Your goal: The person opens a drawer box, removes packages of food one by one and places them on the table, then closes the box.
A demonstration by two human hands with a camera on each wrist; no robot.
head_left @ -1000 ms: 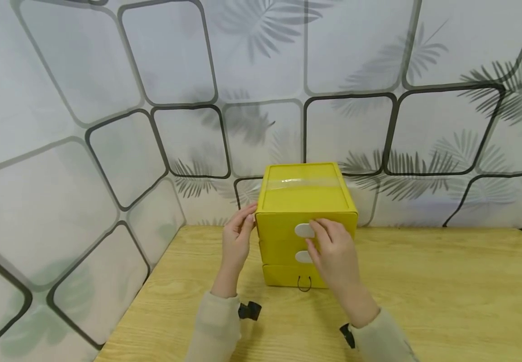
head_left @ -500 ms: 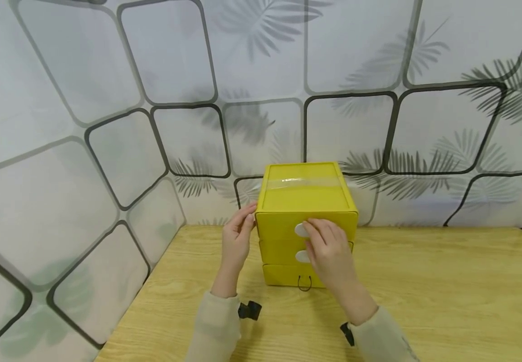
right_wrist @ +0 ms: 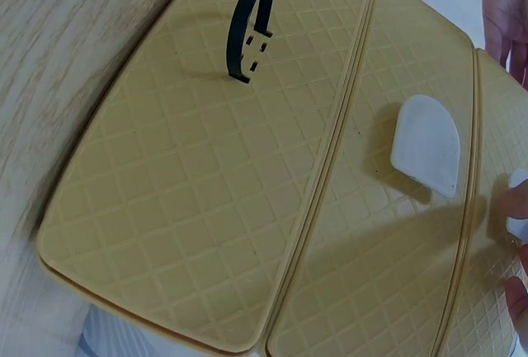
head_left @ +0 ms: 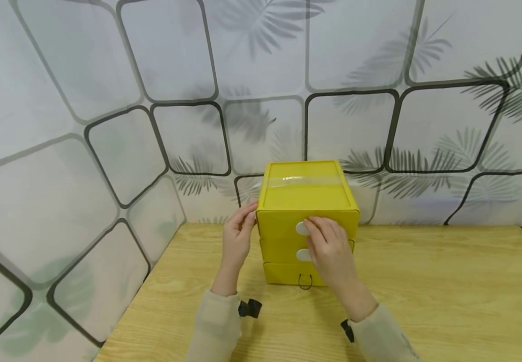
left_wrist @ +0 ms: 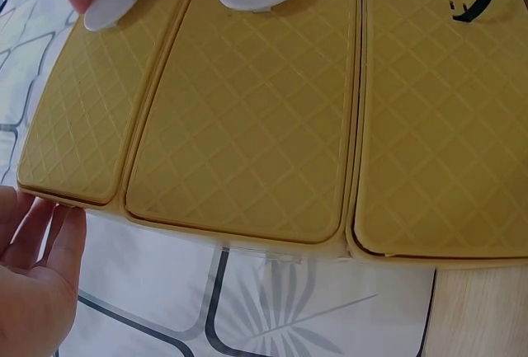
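Note:
A yellow box of three stacked drawers (head_left: 306, 196) stands on the table, its fronts quilted with a diamond pattern. White tab handles mark the top and middle drawers. My right hand (head_left: 333, 251) pinches the upper white handle (left_wrist: 114, 2) between thumb and fingers. Below it, the middle drawer's white handle (right_wrist: 427, 144) is untouched. The bottom drawer carries a black loop handle (right_wrist: 252, 27). At the box's upper left edge, my left hand (head_left: 237, 236) touches the side with fairly straight fingers. All drawers look closed.
A wood-grain table (head_left: 446, 291) extends on both sides of the box. Patterned wall covering (head_left: 261, 136) rises behind and at the left. Clear tape (head_left: 303, 181) runs over the box top. Black straps (head_left: 249, 308) show at both wrists.
My right fingertips have shifted slightly left and now cover more of the upper handle. The left hand and the drawers show no clear movement.

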